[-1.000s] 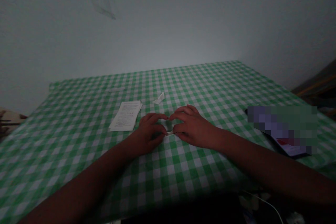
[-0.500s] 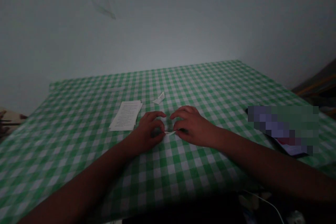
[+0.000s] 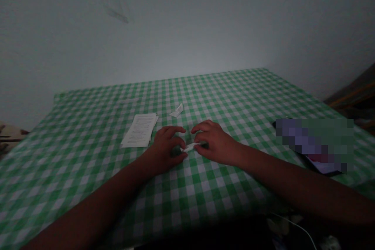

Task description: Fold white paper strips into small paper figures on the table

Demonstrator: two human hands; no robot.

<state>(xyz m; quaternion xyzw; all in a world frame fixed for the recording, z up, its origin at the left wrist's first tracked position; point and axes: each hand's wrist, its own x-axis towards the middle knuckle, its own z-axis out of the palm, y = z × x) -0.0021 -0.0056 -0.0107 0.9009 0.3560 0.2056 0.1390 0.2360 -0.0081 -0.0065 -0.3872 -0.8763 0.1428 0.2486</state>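
One slim paper strip (image 3: 191,147), right grip (image 3: 216,143) pinching it, left grip (image 3: 165,150) parted, checked cloth (image 3: 202,191)

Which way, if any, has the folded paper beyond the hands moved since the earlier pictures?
No, the folded paper has not moved; it lies on the same checks of the tablecloth.

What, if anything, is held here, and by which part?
A small white piece, apparently paper: the right hand seems to pinch its right end; the left hand is at its left end, but whether it grips cannot be told.
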